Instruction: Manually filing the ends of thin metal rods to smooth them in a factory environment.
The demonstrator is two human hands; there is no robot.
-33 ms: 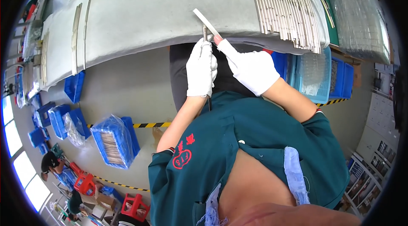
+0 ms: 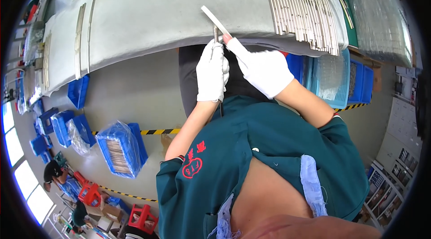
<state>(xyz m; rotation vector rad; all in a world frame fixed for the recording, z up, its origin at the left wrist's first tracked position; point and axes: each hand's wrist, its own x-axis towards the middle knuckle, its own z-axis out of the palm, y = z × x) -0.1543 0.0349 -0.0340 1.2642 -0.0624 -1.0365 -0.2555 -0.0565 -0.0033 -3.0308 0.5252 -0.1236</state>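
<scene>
Both of my hands wear white gloves and meet at the near edge of a table covered in grey cloth. My right hand pinches one end of a flat pale metal strip, which slants up and left over the cloth. My left hand is closed around a thin dark rod-like tool. The tool's upper tip touches the strip near my right fingertips. A dense row of similar metal strips lies on the cloth to the right. A few long strips lie at the far left.
Blue bins stand under the table on the right, more on the floor at left. A blue crate of strips in plastic wrap sits by yellow-black floor tape. Clear trays are top right. Red stools and other people are lower left.
</scene>
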